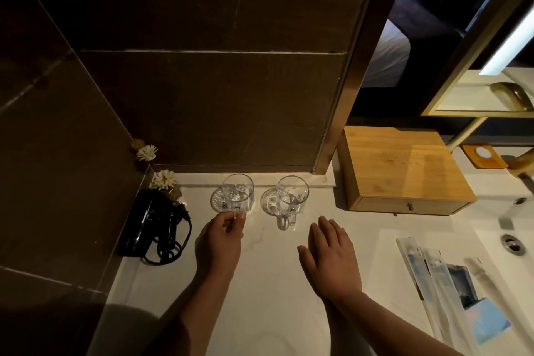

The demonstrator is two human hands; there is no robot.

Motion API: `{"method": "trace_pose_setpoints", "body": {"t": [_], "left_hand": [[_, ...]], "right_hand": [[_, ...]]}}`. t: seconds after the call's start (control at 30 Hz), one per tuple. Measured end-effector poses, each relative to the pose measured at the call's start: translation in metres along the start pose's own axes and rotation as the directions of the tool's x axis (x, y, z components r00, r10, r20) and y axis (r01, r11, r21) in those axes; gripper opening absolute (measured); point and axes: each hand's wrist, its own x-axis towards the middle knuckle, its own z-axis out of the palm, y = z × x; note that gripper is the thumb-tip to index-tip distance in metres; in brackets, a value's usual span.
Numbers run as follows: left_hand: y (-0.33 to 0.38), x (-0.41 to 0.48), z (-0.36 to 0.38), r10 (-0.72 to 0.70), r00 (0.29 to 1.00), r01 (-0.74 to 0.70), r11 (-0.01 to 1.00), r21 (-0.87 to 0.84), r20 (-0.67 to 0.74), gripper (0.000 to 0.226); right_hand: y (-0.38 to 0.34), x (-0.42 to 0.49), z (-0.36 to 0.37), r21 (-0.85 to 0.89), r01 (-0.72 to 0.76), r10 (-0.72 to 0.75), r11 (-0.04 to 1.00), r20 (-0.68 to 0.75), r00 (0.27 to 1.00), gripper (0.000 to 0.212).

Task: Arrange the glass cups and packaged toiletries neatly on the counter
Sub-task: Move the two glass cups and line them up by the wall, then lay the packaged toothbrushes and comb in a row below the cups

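Dark brown stone wall tiles (202,101) are rising behind a pale marble desk (260,283), catching dim warm light; a brass-framed mirror (433,37) is reflecting a bed with white linen; a wooden drawer box (404,170) is sitting beside a white sink (517,228); a light strip (508,40) is glowing at right.

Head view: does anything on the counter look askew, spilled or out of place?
The packaged toiletries lie loose at the right in an overlapping, slanted fan, not lined up. The hair dryer at the left has its cord in a loose tangle. Both glass cups, left and right, stand upright side by side; no spill shows.
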Motion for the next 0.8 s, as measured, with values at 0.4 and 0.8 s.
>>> {"method": "trace_pose_setpoints", "body": {"t": [0.4, 0.8], "left_hand": [[-0.019, -0.091, 0.008, 0.140, 0.923, -0.273, 0.894, 0.354, 0.360, 0.031], [0.009, -0.165, 0.125, 0.308, 0.613, -0.612, 0.767, 0.192, 0.728, 0.024]], "right_hand": [[0.005, -0.011, -0.034, 0.282, -0.012, -0.010, 0.959, 0.079, 0.997, 0.036], [0.139, -0.140, -0.106, 0.366, -0.495, 0.559, 0.788, -0.090, 0.824, 0.023]]}}
